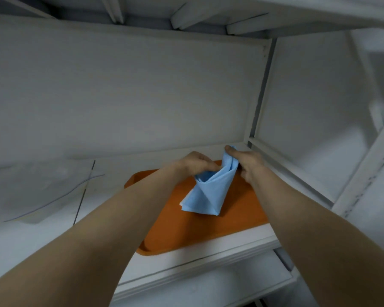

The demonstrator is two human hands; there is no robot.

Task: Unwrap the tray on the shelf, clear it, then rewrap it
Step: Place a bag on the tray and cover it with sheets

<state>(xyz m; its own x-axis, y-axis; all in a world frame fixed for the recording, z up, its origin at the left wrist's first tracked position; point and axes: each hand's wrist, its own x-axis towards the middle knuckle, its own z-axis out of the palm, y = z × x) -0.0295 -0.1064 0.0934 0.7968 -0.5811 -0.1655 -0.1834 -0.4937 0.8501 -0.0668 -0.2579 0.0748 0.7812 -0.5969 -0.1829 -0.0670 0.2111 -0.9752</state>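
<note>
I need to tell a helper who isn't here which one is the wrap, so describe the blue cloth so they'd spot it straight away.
Find the white shelf and the orange tray lying flat on it. Above the tray's far end, the left hand and right hand hold up a folded light-blue cloth, its lower end resting on the tray. It is the only blue thing there.

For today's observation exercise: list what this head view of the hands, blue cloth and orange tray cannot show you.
- Orange tray: left part hidden by the left forearm.
- Blue cloth: top edge hidden inside the left hand and right hand.
- Clear plastic sheet: blurred, outline uncertain.
- Lower shelf: cut off by the frame's bottom edge.
</note>
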